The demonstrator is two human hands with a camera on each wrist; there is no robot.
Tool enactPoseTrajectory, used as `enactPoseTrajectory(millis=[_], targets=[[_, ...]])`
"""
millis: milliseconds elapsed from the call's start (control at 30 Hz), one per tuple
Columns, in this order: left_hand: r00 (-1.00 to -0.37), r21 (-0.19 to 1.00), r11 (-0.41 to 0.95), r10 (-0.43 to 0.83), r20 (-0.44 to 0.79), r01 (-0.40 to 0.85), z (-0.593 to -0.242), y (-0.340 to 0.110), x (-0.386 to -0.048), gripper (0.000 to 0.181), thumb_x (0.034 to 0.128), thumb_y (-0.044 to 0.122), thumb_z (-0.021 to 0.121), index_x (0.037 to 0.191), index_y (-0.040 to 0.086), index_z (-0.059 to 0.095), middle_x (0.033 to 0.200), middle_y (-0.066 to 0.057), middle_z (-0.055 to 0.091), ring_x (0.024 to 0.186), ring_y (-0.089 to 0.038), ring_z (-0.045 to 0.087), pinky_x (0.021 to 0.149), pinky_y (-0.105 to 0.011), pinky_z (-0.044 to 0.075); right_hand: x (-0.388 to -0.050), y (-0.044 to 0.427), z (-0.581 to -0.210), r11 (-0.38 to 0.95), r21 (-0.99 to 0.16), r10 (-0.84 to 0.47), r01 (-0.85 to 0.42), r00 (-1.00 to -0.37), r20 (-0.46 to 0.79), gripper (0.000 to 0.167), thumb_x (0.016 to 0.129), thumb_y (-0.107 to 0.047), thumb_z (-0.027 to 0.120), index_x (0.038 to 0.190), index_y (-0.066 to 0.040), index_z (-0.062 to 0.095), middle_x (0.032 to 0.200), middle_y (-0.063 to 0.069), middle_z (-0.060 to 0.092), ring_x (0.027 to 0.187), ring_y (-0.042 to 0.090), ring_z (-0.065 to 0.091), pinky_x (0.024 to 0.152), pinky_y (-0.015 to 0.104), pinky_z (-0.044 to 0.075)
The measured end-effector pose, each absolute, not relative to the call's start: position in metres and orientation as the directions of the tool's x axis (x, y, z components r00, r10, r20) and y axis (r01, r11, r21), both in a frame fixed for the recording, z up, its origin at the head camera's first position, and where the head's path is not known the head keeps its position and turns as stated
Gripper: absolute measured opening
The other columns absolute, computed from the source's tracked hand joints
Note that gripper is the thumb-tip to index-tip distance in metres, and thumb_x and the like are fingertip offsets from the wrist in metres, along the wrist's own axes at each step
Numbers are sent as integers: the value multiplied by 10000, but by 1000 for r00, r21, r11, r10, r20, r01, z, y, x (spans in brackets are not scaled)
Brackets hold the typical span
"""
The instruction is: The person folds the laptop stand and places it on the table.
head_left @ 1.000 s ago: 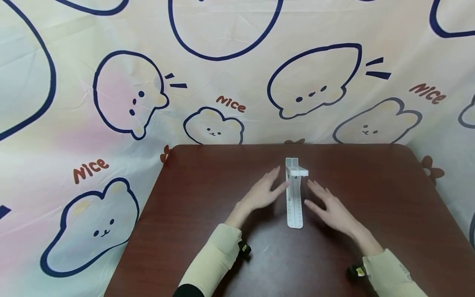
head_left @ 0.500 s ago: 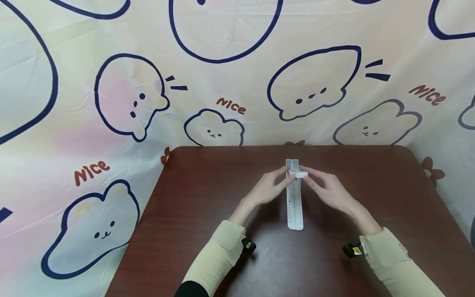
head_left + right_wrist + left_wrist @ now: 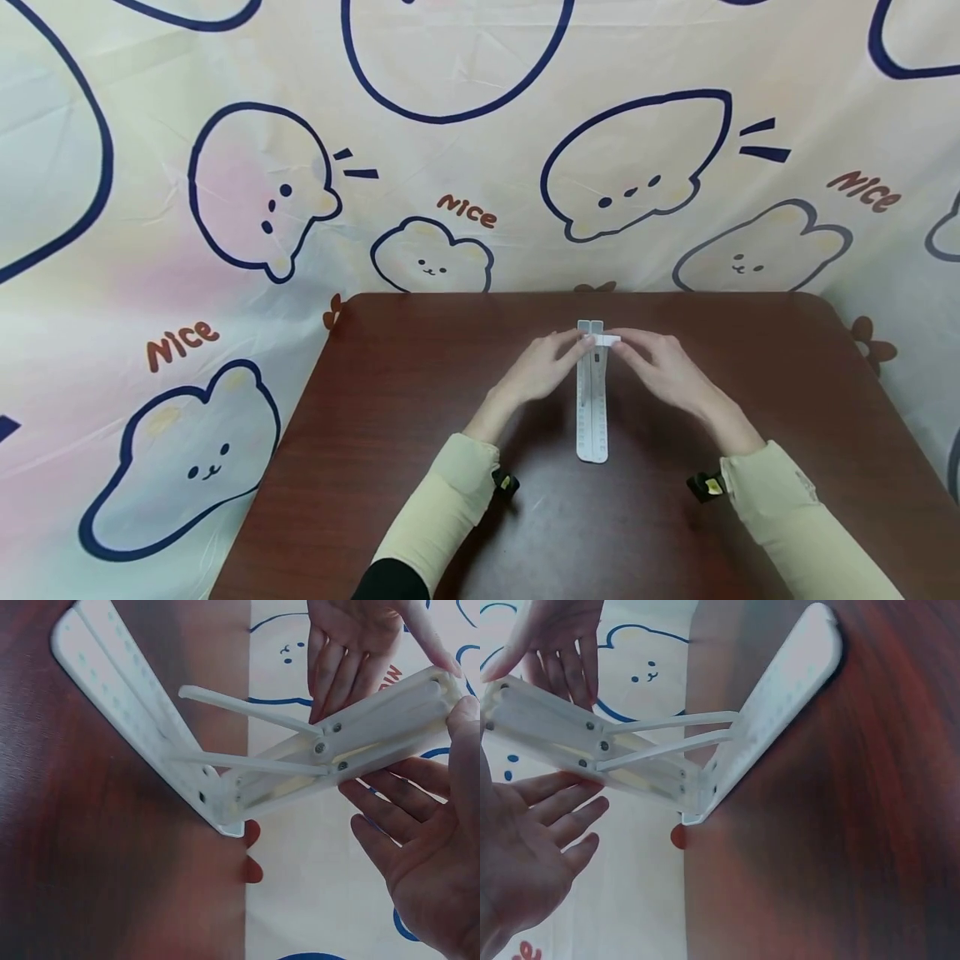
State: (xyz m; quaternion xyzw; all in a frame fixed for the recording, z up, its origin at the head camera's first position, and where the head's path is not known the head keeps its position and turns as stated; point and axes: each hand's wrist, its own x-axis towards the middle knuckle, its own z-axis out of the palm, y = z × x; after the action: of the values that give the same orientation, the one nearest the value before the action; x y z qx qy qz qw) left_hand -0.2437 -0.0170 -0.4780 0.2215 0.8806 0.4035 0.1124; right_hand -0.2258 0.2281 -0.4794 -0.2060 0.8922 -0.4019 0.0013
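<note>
A white folding stand rests on the table with its long flat base pointing toward me. Its hinged upper arm rises at a slant from the far end of the base, and two thin struts run between the two parts. At the raised end of that arm, my left hand pinches the left side between thumb and index finger. The same end is pinched on the right by my right hand. The other fingers of both hands spread loosely below the arm, as the wrist views show.
The dark brown wooden table has its far edge just behind the stand. Beyond it hangs a pale curtain printed with cartoon bears. Small black devices sit at both wrists by the light sleeves.
Both hands have moved in from the sides and taken hold of the stand's raised end. That end has tilted slightly away from me, and the base's near end has shifted a little left.
</note>
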Motion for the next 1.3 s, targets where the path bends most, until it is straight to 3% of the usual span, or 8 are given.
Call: enactPoseTrajectory(millis=[267,467,867,1300], targets=[[-879,798,545,476,-41,258,-466,-17,-252,801,1137,693,321,1624,95,540,1610,-148,625,1521,-331,585,1267,-547,472,-239,228,-459,618,-716,-392,-324,-917,77,533,1189,-370,484,1544,12,596,1542,269,643,1467,501,584,1218,727,429],[-881,806,547,468,-67,229,-459,-13,-260,829,1120,723,316,1610,101,561,1604,-135,632,1513,-324,591,1262,-547,477,-247,231,-448,637,-704,-403,-313,-914,41,535,1185,-340,501,1555,40,570,1562,294,614,1469,524,570,1216,744,421],[-873,847,518,461,-160,118,-442,-13,-268,815,1115,705,331,1624,105,543,1639,-160,589,1552,-383,535,1281,-641,421,-263,229,-437,642,-712,-409,-285,-913,-3,620,1195,-453,416,1567,19,569,1590,286,591,1518,526,517,1241,758,380],[-856,897,442,467,-224,7,-436,-11,-277,797,1108,713,351,1641,148,529,1694,-135,532,1604,-377,467,1332,-652,333,-274,227,-421,676,-701,-428,-226,-895,-124,679,1203,-479,338,1596,45,516,1659,315,495,1577,549,415,1280,761,312]])
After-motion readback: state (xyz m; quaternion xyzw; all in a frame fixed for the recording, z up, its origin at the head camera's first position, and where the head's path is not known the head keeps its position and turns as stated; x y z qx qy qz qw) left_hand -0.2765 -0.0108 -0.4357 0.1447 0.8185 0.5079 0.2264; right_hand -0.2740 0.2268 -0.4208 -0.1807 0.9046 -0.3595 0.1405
